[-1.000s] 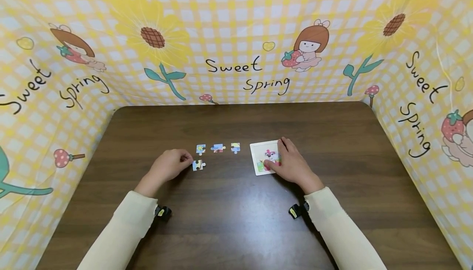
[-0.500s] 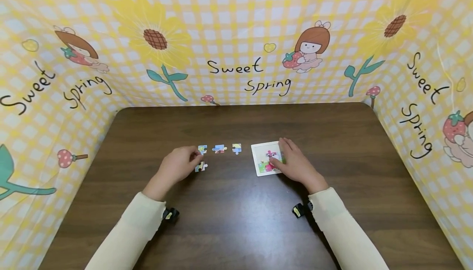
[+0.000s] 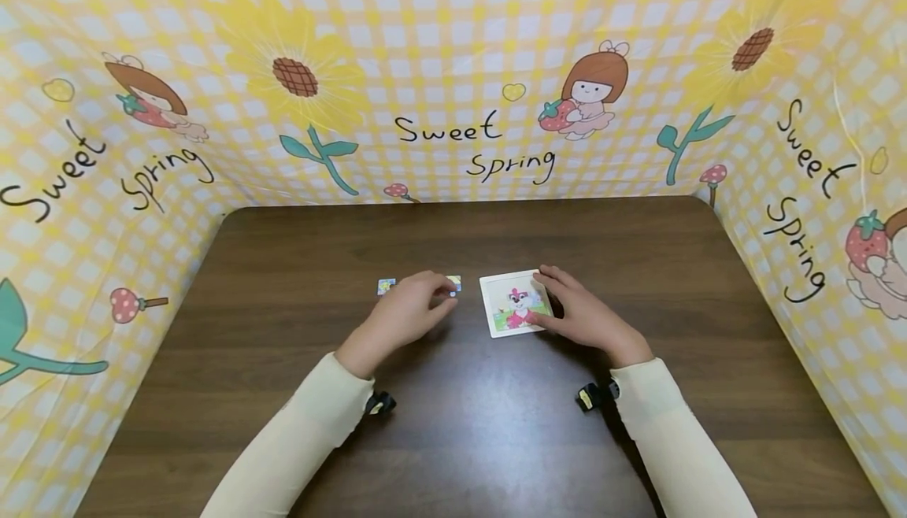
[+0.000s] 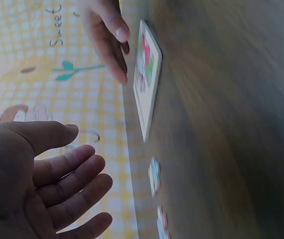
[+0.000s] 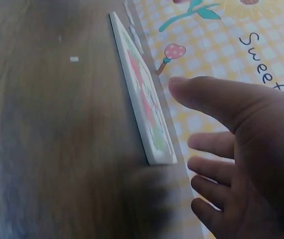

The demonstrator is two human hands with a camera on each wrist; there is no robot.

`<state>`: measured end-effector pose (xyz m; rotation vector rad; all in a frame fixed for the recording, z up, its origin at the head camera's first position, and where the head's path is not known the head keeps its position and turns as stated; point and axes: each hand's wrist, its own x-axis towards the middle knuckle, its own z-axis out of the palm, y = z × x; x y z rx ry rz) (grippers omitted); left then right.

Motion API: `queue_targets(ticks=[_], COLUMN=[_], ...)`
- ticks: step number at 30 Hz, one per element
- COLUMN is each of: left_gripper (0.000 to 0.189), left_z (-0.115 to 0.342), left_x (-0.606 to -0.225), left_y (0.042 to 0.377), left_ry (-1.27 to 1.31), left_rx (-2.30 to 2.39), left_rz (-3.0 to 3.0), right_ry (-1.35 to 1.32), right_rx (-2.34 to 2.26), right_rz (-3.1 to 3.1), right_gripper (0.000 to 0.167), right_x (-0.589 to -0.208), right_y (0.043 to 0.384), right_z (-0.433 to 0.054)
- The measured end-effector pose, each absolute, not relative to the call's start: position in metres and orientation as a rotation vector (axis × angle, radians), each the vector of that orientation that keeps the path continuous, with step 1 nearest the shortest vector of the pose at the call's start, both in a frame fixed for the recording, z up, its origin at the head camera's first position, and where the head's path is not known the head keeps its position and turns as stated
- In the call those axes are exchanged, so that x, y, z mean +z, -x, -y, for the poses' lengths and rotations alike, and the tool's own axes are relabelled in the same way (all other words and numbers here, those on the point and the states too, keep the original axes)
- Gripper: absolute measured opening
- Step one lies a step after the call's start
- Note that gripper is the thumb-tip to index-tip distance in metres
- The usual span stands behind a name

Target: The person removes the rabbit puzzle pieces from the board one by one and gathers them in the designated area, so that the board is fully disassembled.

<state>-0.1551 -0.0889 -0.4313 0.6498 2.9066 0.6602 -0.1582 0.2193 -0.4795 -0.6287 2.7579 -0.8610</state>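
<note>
My left hand (image 3: 407, 309) hovers over the row of jigsaw pieces, covering some of them. Its fingers are relaxed and apart in the left wrist view, with nothing between them. A blue piece (image 3: 386, 286) shows beyond its back, and a blue-and-yellow piece (image 3: 455, 282) beyond its fingertips. Two pieces lie below it in the left wrist view, the nearer one (image 4: 154, 177) close to the tray. The white-rimmed puzzle tray (image 3: 486, 309), picturing a pink-and-white animal, lies to its right. My right hand (image 3: 584, 313), loosely spread, is at the tray's right edge; the right wrist view shows it holding nothing.
All this lies on a dark brown wooden table (image 3: 453, 439). A yellow checked cloth (image 3: 453, 46) stands along its back and sides. A small white spot (image 5: 74, 59) shows on the wood in the right wrist view.
My left hand has moved right along the pieces and now hides the lower piece and the middle of the row. The right hand has drawn back slightly, uncovering more of the tray.
</note>
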Motion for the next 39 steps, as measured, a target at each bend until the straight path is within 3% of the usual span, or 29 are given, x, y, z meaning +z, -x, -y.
queue_targets(ticks=[19, 39], left_gripper=[0.054, 0.054], left_z=[-0.001, -0.012], left_x=[-0.454, -0.47], left_y=[0.18, 0.181], left_ry=[-0.822, -0.782], left_rx=[0.259, 0.274], left_rz=[-2.842, -2.824], right_ry=[0.733, 0.736], right_rx=[-0.845, -0.862], right_rz=[-2.73, -2.749], right_gripper=[0.063, 0.051], right_x=[-0.49, -0.489], right_y=[0.164, 0.161], right_z=[-0.23, -0.229])
